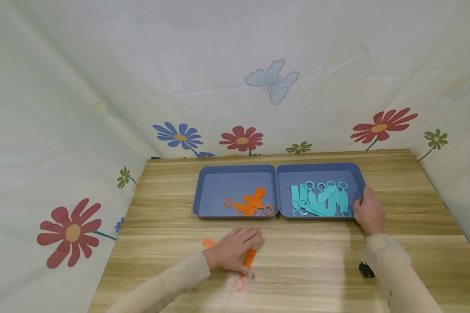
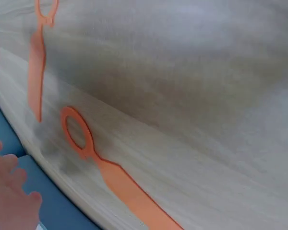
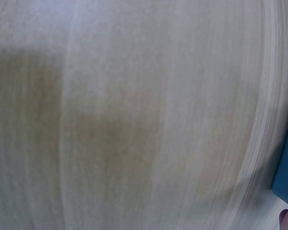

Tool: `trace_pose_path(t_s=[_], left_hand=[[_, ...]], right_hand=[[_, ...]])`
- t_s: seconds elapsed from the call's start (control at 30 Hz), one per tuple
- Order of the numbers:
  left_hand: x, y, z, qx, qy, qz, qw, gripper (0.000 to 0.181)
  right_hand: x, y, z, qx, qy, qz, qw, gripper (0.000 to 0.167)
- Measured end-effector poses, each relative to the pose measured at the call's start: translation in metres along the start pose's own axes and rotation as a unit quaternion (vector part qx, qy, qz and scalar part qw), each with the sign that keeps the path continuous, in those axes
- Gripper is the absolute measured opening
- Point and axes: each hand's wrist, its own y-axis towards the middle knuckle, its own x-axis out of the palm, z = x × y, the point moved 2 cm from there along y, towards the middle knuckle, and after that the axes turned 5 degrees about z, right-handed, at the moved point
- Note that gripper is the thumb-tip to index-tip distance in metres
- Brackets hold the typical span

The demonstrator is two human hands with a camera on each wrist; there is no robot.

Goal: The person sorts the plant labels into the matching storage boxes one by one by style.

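Two orange tags with ring ends lie on the table; one tag (image 1: 249,259) shows beside my left hand (image 1: 233,247), the other (image 1: 208,242) is partly covered by it. In the left wrist view, both the upper tag (image 2: 36,72) and the lower tag (image 2: 129,191) lie flat, apart from the fingers (image 2: 9,196). That hand is spread loosely above them and holds nothing. My right hand (image 1: 370,212) grips the right-hand blue tray (image 1: 317,168) by its right side near the front corner. Several teal ring tags (image 1: 325,200) lie inside that tray.
Against it on the left stands another blue tray (image 1: 235,169), with several orange ring tags (image 1: 254,201) at its right front. A small black object (image 1: 366,270) lies beside my right wrist. Behind the wooden table (image 1: 297,261) hangs a flower-printed cloth (image 1: 317,108).
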Motion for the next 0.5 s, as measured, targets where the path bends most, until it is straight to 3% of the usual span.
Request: trace_pose_path(t_s=[0.1, 0.23, 0.5], left_hand=[[-0.002, -0.009, 0.005, 0.0, -0.018, -0.046, 0.9988, 0.116], [-0.002, -0.017, 0.012, 0.0, -0.042, -0.091, 0.995, 0.116], [0.001, -0.024, 0.014, 0.03, -0.016, -0.094, 0.995, 0.1]], right_hand=[[0.0, 0.0, 0.0, 0.0, 0.001, -0.002, 1.0, 0.056], [0.0, 0.0, 0.0, 0.0, 0.002, -0.001, 1.0, 0.056], [-0.001, 0.0, 0.0, 0.006, 0.0, -0.007, 1.0, 0.056]])
